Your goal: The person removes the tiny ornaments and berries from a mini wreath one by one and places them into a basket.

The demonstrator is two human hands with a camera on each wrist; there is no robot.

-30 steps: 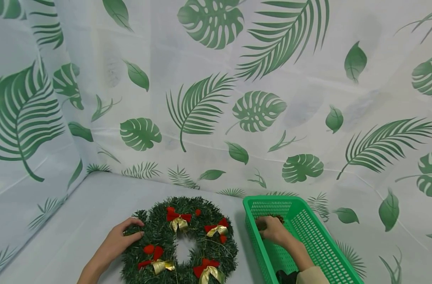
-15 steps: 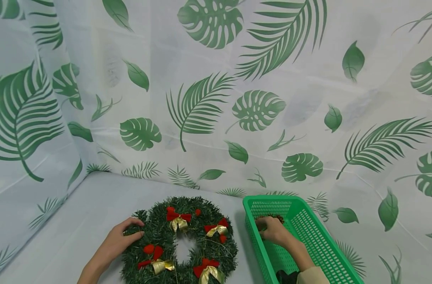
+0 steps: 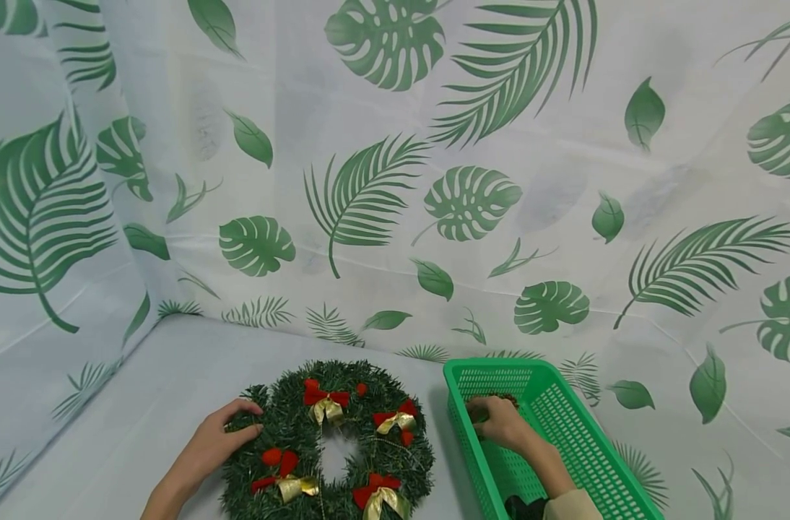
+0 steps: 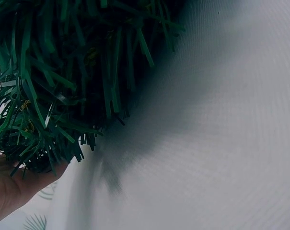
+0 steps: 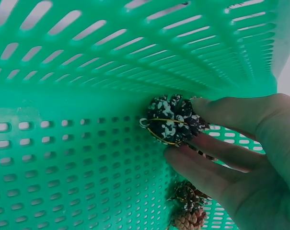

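Note:
A green tinsel wreath [image 3: 284, 415] with red-and-gold bows [image 3: 326, 401] lies on the white surface. My left hand [image 3: 206, 444] holds its left edge, thumb and fingers apart around the tinsel; the left wrist view shows part of that hand under the tinsel [image 4: 53, 96]. Inside a green plastic basket [image 3: 476, 451], my right hand [image 3: 502, 425] pinches a white-flecked pine cone [image 5: 168, 120] between thumb and fingers. The cone has a gold cord and a small pale loop. Below it in the right wrist view are more pine cones [image 5: 189, 218].
The basket stands right of the wreath, its perforated walls rising around my right hand. A dark object [image 3: 525, 508] shows beside the right sleeve [image 3: 570, 504]. Behind, a leaf-printed cloth [image 3: 369, 289] hangs down to the table surface [image 3: 174, 375].

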